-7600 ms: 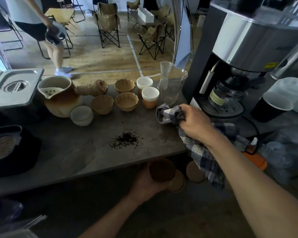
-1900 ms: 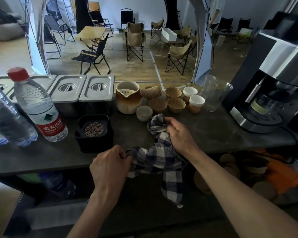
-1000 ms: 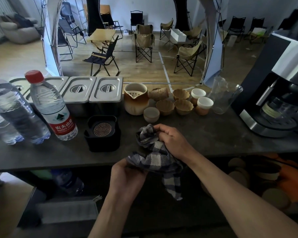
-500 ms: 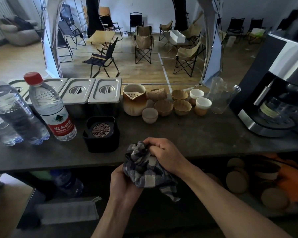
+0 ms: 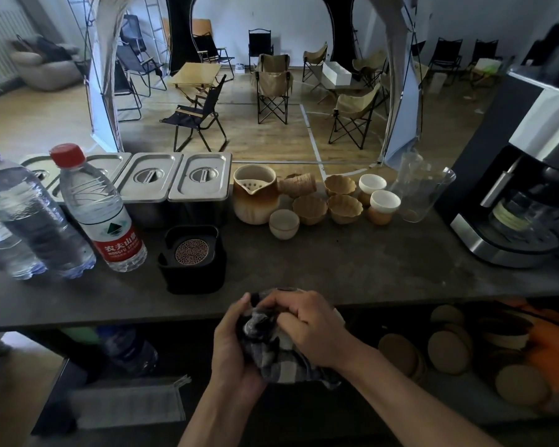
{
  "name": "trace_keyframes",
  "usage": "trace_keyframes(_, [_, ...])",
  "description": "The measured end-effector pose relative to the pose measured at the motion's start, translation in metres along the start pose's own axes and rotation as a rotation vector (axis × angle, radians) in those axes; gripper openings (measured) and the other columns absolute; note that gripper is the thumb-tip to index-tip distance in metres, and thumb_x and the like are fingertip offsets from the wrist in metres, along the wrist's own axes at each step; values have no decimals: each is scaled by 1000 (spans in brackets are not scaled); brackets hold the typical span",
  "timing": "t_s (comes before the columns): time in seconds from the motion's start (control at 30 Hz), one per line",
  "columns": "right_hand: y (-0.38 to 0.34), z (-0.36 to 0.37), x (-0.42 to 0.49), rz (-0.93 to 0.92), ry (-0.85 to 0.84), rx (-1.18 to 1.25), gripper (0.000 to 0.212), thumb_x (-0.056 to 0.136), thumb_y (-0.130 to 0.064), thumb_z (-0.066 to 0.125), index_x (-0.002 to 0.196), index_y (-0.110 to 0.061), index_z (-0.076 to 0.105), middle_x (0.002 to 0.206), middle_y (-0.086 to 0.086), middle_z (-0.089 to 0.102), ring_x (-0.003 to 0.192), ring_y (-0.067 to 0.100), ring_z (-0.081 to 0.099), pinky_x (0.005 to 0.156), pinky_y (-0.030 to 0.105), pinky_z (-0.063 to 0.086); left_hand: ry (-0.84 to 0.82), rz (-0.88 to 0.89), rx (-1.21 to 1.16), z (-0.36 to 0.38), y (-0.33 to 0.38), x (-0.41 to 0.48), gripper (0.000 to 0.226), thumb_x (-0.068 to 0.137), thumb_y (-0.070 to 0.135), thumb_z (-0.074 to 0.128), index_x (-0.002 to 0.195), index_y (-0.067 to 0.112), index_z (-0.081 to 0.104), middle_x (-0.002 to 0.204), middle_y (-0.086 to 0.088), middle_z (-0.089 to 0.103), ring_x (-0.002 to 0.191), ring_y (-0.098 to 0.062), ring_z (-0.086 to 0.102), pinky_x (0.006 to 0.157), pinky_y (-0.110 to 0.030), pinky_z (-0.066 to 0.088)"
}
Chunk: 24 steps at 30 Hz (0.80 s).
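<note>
**A:** Hands first. How far open?

**B:** Neither is spread. The left hand (image 5: 236, 346) is cupped under and round the checked cloth (image 5: 273, 361), fingers curled and thumb up along the left side of the bundle. The right hand (image 5: 307, 325) comes over the top with its knuckles bent and its fingertips dug into the folds. Both grip the cloth, and it is all they touch.

**A:** Where does the cloth sit?

**B:** Lower centre of the frame, at the near edge of the desk (image 5: 352, 266). The top of the bundle overlaps that edge; the rest is below it, in front of the dark shelf space.

**A:** Any writing?

**B:** One clear label. The water bottle (image 5: 100, 214) with the red cap, left of centre, has a red band with white Chinese characters, 农夫山泉. "NONGFU SPRING" is in small print under them, and there is a green mountain mark above. The jug in the coffee machine (image 5: 523, 201) at the right edge has a yellowish label, too blurred to read. The black holder (image 5: 192, 256) above the hands shows a round fretwork pattern and no words.

**A:** How does the cloth look?

**B:** Dark grey-blue and off-white check, soft woven stuff. It is wadded into a tight ball between the palms, creased and shadowed in the middle. A loose corner trails out to the lower right, beneath the right wrist.
</note>
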State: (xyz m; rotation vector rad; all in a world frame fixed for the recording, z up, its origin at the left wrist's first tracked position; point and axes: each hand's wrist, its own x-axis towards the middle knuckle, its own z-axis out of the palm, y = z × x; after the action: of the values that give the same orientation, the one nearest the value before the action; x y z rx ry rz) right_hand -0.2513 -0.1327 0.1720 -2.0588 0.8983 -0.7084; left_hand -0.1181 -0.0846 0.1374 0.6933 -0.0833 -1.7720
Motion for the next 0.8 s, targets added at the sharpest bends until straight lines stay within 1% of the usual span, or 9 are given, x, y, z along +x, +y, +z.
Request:
trace_keyframes(0.07, [-2, 1, -2, -41, 2, -30, 32, 83, -19, 47, 105, -26, 69, 93, -12, 70, 87, -1, 64, 75, 13, 45, 7, -13, 22, 1, 0, -2, 36, 78, 28, 73, 100, 1, 76, 105, -21, 73, 98, -35, 72, 83, -45, 57])
trace_keyframes(0.23, [-4, 9, -19, -86, 5, 14, 29, 94, -19, 42, 110, -22, 67, 104, -10, 71, 96, -2, 63, 81, 18, 47, 41, -67, 13, -9, -11, -14, 39, 75, 25, 74, 106, 2, 73, 109, -22, 70, 100, -36, 70, 92, -49, 53])
trace_keyframes(0.37, [-11, 18, -33, -50, 22, 81, 26, 84, -11, 51, 105, -28, 53, 85, -8, 71, 70, 5, 62, 65, 18, 46, 15, -52, 6, -14, -17, -31, 42, 78, 26, 64, 108, -2, 73, 111, -30, 69, 98, -42, 70, 82, -51, 57])
trace_keyframes(0.47, [-22, 22, -42, -159, 171, 48, 28, 77, -10, 60, 101, -23, 56, 91, -11, 69, 90, 0, 63, 79, 18, 49, -41, 28, 4, -6, -13, -37, 40, 84, 26, 56, 111, 2, 74, 111, -26, 71, 98, -36, 72, 76, -44, 60])
trace_keyframes(0.57, [-23, 17, -52, -288, 404, -106, 18, 81, -24, 70, 99, -22, 65, 118, -13, 65, 126, 7, 51, 103, 32, 39, -83, 69, -15, 11, -9, -39, 47, 89, 31, 53, 126, 6, 66, 125, -22, 66, 113, -34, 65, 97, -47, 52])
trace_keyframes(0.63, [-29, -1, -56, -39, 495, -118, 33, 82, -59, 66, 104, -34, 67, 142, -19, 46, 141, 7, 33, 108, 26, 30, -108, 104, 17, 27, -11, -36, 50, 86, 33, 55, 126, 7, 66, 130, -23, 63, 116, -35, 63, 106, -52, 44])
trace_keyframes(0.7, [-37, -23, -62, 316, 507, 83, 56, 70, -88, 48, 110, -50, 64, 147, -27, 34, 137, -3, 32, 102, 11, 30, -117, 124, 49, 48, -15, -31, 48, 80, 37, 59, 115, 8, 73, 124, -23, 67, 108, -34, 68, 94, -48, 55])
trace_keyframes(0.73, [-36, -34, -65, 433, 476, 247, 61, 67, -92, 43, 112, -55, 61, 144, -26, 40, 133, -2, 40, 102, 15, 34, -118, 109, 37, 60, -19, -29, 48, 77, 38, 60, 110, 7, 75, 122, -22, 69, 105, -33, 70, 87, -45, 58])
trace_keyframes(0.8, [-34, -58, -71, 569, 385, 641, 61, 67, -86, 55, 117, -53, 62, 131, -14, 61, 119, 9, 60, 102, 37, 46, -133, 51, 31, 87, -30, -22, 49, 74, 39, 62, 107, 5, 76, 119, -23, 70, 102, -34, 71, 84, -43, 60])
